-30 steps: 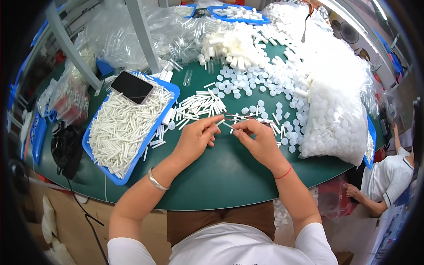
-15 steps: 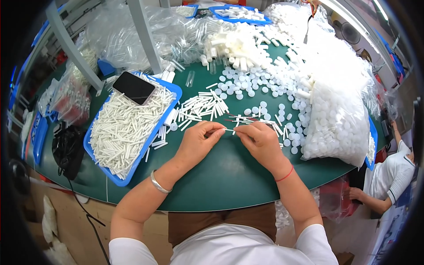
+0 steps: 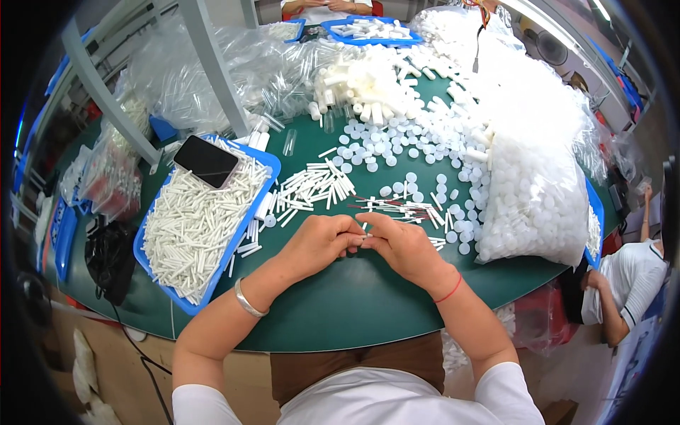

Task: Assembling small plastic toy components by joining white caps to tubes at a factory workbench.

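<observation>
My left hand point(image 3: 322, 241) and my right hand point(image 3: 400, 244) meet over the green table, thumbs and fingers pinched together. Between the fingertips a bit of a thin white stick point(image 3: 365, 228) shows; the fingers hide most of it. Just beyond my right hand lies a small heap of white sticks with dark red thin pieces point(image 3: 397, 206). Past my left hand there is a loose pile of plain white sticks point(image 3: 316, 183). Translucent white round caps point(image 3: 411, 177) are scattered behind the right hand.
A blue tray point(image 3: 273, 172) full of white sticks stands at left, a black phone point(image 3: 205, 161) on top. At right sits a clear bag of caps point(image 3: 531, 205). White cylinders point(image 3: 368, 85) and plastic bags point(image 3: 177, 71) fill the back. Another person point(image 3: 623, 283) is at far right.
My hands have come closer together and slightly lower in the picture, and the stick between them is more covered. The whole view has shifted a little; a person's hands now show at the far edge.
</observation>
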Available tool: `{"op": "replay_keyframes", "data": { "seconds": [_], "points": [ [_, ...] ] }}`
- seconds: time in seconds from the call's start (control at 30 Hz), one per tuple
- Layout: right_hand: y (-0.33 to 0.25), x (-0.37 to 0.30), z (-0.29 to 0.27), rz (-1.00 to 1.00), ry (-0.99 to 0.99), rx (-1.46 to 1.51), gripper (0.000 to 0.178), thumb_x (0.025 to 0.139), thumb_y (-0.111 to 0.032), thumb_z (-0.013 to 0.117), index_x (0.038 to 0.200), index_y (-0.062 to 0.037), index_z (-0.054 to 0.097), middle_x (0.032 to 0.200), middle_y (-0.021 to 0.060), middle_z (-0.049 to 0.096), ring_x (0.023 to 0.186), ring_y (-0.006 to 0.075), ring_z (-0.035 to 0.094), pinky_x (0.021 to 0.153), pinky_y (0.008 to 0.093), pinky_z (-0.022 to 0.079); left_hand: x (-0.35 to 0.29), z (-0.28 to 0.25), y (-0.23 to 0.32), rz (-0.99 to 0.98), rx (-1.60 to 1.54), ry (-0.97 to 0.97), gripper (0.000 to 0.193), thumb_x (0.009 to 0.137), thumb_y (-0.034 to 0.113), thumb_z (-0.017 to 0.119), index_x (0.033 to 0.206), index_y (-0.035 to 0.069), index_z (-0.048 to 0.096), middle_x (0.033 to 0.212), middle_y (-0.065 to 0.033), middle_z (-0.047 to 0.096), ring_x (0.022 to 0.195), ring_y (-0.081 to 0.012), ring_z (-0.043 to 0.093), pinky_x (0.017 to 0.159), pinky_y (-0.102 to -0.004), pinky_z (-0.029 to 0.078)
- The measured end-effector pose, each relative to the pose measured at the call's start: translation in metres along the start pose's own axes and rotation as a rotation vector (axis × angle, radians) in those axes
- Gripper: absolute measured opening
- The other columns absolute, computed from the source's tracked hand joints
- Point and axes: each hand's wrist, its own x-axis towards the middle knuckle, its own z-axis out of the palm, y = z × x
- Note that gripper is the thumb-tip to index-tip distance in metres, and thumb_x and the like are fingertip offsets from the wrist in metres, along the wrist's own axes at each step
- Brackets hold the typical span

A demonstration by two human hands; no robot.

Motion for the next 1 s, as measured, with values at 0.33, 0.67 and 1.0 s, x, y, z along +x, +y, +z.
{"op": "replay_keyframes", "data": {
  "seconds": [0.33, 0.67, 1.0],
  "points": [
    [0.015, 0.006, -0.031, 0.213, 0.024, 0.007, 0.011, 0.080, -0.013, 0.071, 0.086, -0.0052, 0.066, 0.070, 0.0118, 0.065, 0.064, 0.0282, 0.063, 0.057, 0.0340, 0.049, 0.062, -0.006, 0.005, -0.037, -0.179, -0.252, 0.016, 0.095, 0.016, 0.053, 0.095, 0.000, 0.054, 0.075, -0.0045, 0.064, 0.066, -0.0097, 0.059, 0.057, -0.0237, 0.048],
    [0.022, 0.018, -0.046, 0.629, 0.402, 0.726, 0.016, 0.089, -0.013, 0.065, 0.094, 0.0013, 0.060, 0.087, 0.0082, 0.067, 0.077, 0.0103, 0.064, 0.061, 0.0222, 0.049, 0.137, -0.010, -0.034, 0.444, 0.890, 0.223, 0.019, 0.080, 0.011, 0.066, 0.099, 0.010, 0.068, 0.089, -0.0084, 0.055, 0.090, -0.0252, 0.056, 0.075, -0.0360, 0.048],
    [0.022, 0.017, -0.045, 0.630, 0.426, 0.968, 0.018, 0.087, -0.015, 0.069, 0.099, -0.0016, 0.064, 0.091, 0.0060, 0.068, 0.079, 0.0099, 0.061, 0.074, 0.0221, 0.048, 0.060, 0.011, -0.006, -0.069, -0.882, 0.039, 0.037, 0.092, 0.013, 0.061, 0.125, -0.002, 0.054, 0.110, -0.0081, 0.063, 0.091, -0.0121, 0.062, 0.087, -0.0254, 0.052]
  ]
}}
